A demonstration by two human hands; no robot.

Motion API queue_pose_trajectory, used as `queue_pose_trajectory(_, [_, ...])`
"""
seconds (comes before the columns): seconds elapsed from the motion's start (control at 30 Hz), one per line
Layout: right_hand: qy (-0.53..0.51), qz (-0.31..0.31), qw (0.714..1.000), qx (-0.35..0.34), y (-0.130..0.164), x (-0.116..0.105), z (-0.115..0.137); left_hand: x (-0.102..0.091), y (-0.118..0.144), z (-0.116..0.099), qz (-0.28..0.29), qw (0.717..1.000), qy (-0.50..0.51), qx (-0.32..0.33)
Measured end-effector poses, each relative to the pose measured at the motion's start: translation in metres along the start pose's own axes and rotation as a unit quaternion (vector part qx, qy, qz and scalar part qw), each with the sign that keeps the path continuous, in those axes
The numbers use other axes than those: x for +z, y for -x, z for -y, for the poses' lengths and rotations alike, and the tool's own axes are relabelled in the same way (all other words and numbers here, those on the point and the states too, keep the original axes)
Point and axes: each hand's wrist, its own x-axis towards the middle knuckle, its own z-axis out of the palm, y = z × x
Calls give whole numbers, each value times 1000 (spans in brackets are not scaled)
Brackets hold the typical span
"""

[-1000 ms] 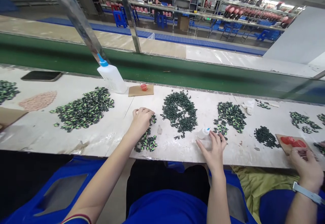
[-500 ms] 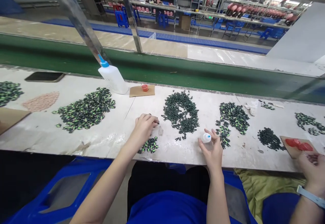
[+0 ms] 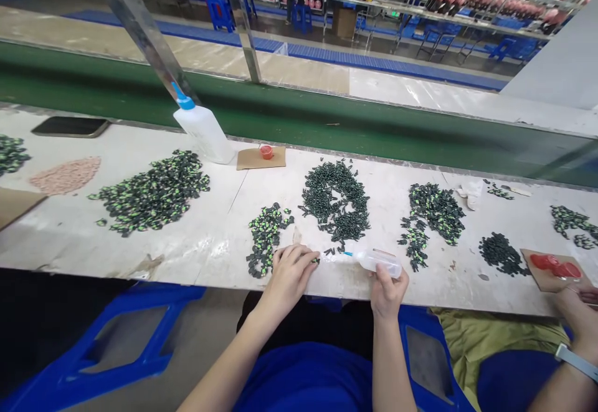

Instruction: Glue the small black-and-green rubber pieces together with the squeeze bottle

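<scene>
Small translucent plastic squeeze bottle with a thin blue-tipped nozzle lies sideways in the right hand, whose fingers are wrapped round its body near the front edge of the pale, glossy, scuffed bench; the nozzle points left toward the left hand. That left hand has its fingertips pinched narrowly together on a tiny dark piece right at the nozzle tip, too small to make out. Just left of it runs a narrow streak of small black-and-green plastic pieces, knobbly and loosely scattered. Behind the hands sits a ring-shaped heap of dark green capsule-shaped pieces with a bare patch in its middle, and to the right a denser mound of dark speckled pieces. Farther left a broad flat spread of black-and-green pieces covers the bench. At the back stand a large white plastic bottle with a blue cap, leaning, and a small red cup on a brown cardboard square. Half a second ago the small bottle stood upright under the right hand's fingertips and the left hand rested farther back over the streak; now both hands have drawn in to the near edge and the bottle is tipped flat.
</scene>
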Motion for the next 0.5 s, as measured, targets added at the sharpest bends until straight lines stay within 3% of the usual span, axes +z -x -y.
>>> queue_pose_trajectory(0.17, [77, -53, 995, 19, 11, 16, 4, 1, 2, 0, -12, 999, 45, -27])
queue_pose_trajectory(0.37, [208, -25, 974, -81, 29, 29, 9, 6, 3, -5, -70, 995, 40, -51])
queue_pose_trajectory(0.5, [256, -7, 957, -136, 30, 32, 10, 6, 3, -5, -81, 995, 34, -54])
